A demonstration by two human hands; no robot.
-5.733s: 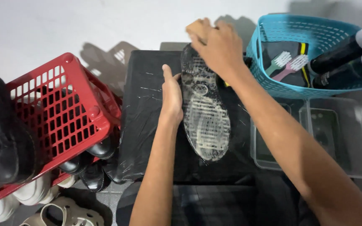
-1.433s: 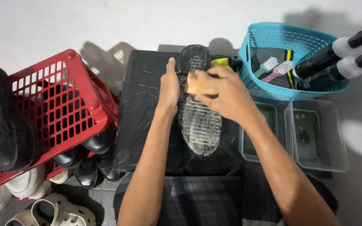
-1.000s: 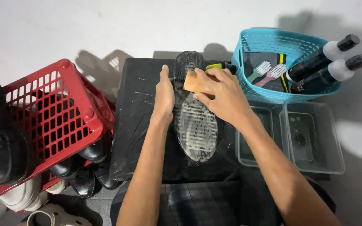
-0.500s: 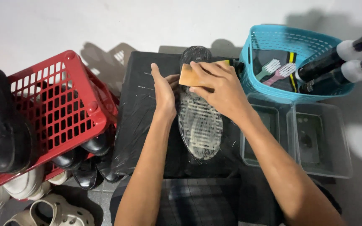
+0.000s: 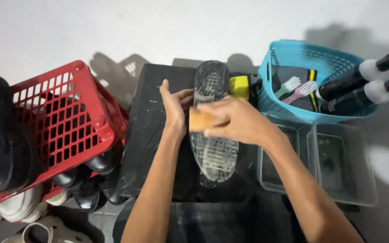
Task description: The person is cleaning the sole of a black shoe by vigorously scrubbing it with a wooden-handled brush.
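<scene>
Our right hand (image 5: 237, 120) curls around a tan sponge block (image 5: 201, 120), fingers pressed over its top, and bears it against the upturned sole of a shoe (image 5: 213, 148) lying lengthwise on the black-covered tabletop (image 5: 149, 135). Our left hand (image 5: 174, 105), fingers together and nearly flat, braces the shoe's left edge. We should scrub with short, firm strokes along the tread, keeping that brace steady so the sole does not slide.

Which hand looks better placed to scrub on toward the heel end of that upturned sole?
Probably the right hand: it already grips the tan brush block across the sole. The left hand lies flat along the sole's edge, steadying it, with nothing in its fingers.
</scene>
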